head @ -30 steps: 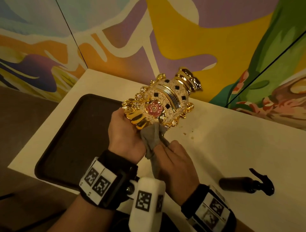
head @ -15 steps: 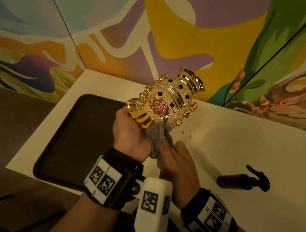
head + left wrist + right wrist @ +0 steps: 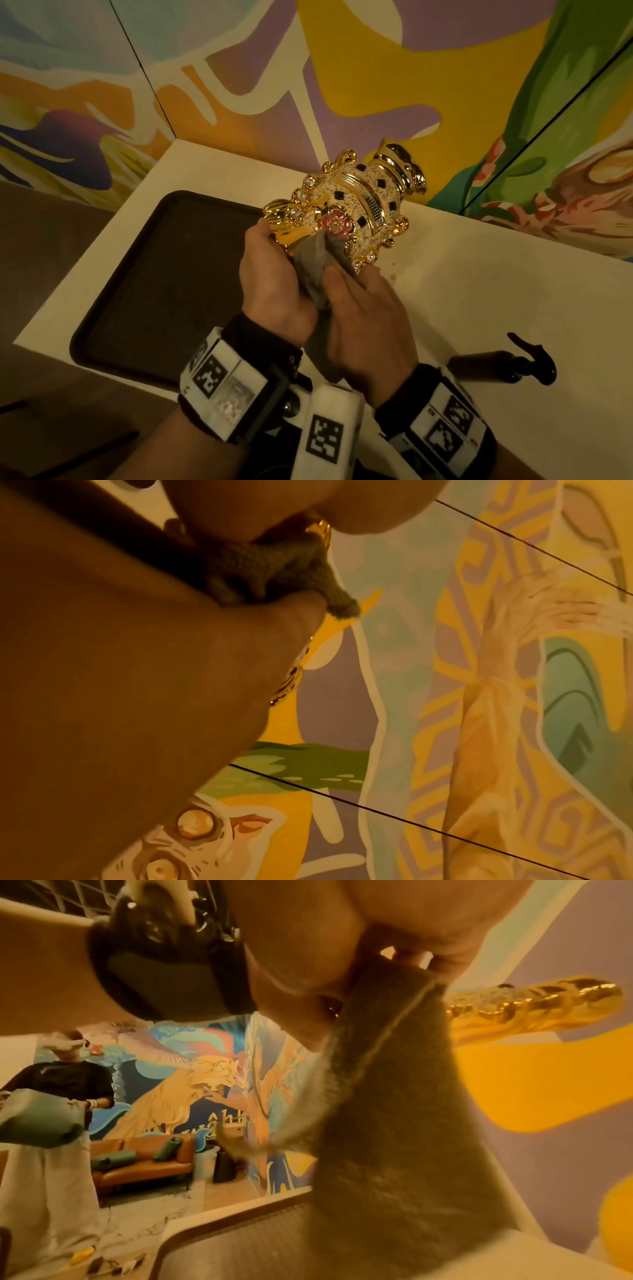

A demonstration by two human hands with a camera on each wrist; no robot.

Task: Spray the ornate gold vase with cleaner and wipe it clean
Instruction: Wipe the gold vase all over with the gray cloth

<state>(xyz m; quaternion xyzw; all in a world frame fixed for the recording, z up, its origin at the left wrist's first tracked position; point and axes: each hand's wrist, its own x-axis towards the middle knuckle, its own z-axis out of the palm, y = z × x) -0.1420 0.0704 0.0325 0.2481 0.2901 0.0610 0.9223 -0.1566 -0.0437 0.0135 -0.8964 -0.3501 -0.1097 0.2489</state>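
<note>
The ornate gold vase (image 3: 356,202), studded with gems and a pink flower, is held tilted above the white table, its neck pointing to the far right. My left hand (image 3: 274,274) grips its base from the left. My right hand (image 3: 363,308) holds a grey cloth (image 3: 318,263) and presses it against the vase's lower body just under the flower. In the right wrist view the cloth (image 3: 394,1096) hangs down and fills the middle, with the vase's gold neck (image 3: 534,1007) behind it. The left wrist view shows the cloth (image 3: 274,572) bunched between fingers.
A dark spray bottle (image 3: 503,366) lies on its side on the white table (image 3: 479,291) at the right. A dark tray (image 3: 154,281) sits at the left. A painted wall stands behind. Another person (image 3: 58,1096) stands across the room.
Both hands have lifted the vase slightly up and to the right. The cloth has slid up the vase's lower body toward the pink flower.
</note>
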